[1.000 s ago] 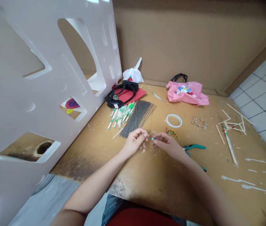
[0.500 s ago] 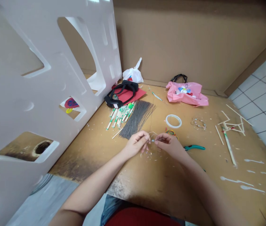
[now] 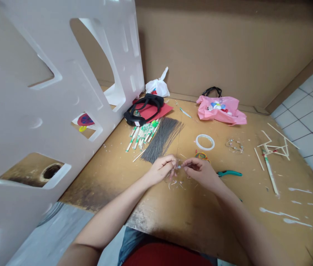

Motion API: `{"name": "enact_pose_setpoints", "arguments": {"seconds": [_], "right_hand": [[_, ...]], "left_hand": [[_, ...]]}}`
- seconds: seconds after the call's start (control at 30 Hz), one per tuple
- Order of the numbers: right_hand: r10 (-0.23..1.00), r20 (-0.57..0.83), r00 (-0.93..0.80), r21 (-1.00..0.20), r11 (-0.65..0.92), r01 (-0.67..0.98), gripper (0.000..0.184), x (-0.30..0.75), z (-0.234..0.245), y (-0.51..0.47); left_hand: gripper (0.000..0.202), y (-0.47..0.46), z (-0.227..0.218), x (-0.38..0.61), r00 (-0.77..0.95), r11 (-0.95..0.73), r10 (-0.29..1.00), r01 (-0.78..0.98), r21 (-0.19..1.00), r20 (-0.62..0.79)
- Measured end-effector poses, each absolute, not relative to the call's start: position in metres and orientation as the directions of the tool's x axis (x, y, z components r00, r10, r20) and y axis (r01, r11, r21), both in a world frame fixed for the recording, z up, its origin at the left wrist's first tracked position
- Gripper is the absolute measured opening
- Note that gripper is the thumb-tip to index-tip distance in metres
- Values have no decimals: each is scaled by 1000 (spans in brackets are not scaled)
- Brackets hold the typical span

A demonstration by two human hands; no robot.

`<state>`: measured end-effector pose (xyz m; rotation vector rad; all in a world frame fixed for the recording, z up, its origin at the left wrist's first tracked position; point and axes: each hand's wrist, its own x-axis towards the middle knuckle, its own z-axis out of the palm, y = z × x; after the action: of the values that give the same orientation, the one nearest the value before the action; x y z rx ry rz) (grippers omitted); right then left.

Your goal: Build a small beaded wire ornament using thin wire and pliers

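Observation:
Both hands are close together over the near middle of the table. My left hand (image 3: pixel 162 169) pinches thin, silvery beaded wire (image 3: pixel 179 167) between thumb and forefinger. From the other side, my right hand (image 3: pixel 200 170) grips the same wire with its fingertips. A small pale bead shows in the gap between the hands. Fine wire ends dangle below the fingers, too thin to follow fully. Just beyond my left hand lies a bundle of dark grey wires (image 3: pixel 160 142). Green-handled pliers (image 3: pixel 230 173) are beside my right wrist, partly hidden by it.
Behind the bundle lie paper-wrapped chopsticks (image 3: pixel 142 136) and a black head strap (image 3: pixel 145 111). A tape roll (image 3: pixel 213 143), a beaded wire ring (image 3: pixel 234 145), a pink bag (image 3: pixel 223 112) and a stick frame (image 3: pixel 275 149) are to the right. A white plastic panel (image 3: pixel 48 122) stands at left.
My right hand has shifted slightly, and the bead between the hands sits a little further left. The wire ends below have changed position. The view has moved slightly.

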<state>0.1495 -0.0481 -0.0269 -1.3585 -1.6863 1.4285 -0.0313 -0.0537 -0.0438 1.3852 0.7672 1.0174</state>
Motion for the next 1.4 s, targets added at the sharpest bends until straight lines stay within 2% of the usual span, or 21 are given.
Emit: {"name": "enact_pose_setpoints", "arguments": {"seconds": [0.2,0.4,0.6,0.93,1.17,1.4], "right_hand": [[905,-223,-362,-924,-78,374,16,151,-25,-47],[898,-248,-362,-918,-99,383,17,151,-21,-49],[883,-267,-386,-922,-117,370,14,151,-18,-48],[903,-211,-376,-893,-22,449,6,150,-21,-50],[914,-175,-365,-870,31,493,12,150,-22,-52],[891,-234,-389,-877,-20,480,12,150,-17,-54]], "left_hand": [[36,-54,-43,-31,391,-166,906,-23,986,162],[38,-53,-42,-33,388,-319,887,119,940,252],[40,-53,-42,-33,389,-327,888,152,933,247],[40,-54,-42,-33,400,-363,875,163,918,274],[41,-53,-40,-33,436,-377,859,184,908,268],[42,-53,-39,-37,483,-356,844,175,918,235]]}}
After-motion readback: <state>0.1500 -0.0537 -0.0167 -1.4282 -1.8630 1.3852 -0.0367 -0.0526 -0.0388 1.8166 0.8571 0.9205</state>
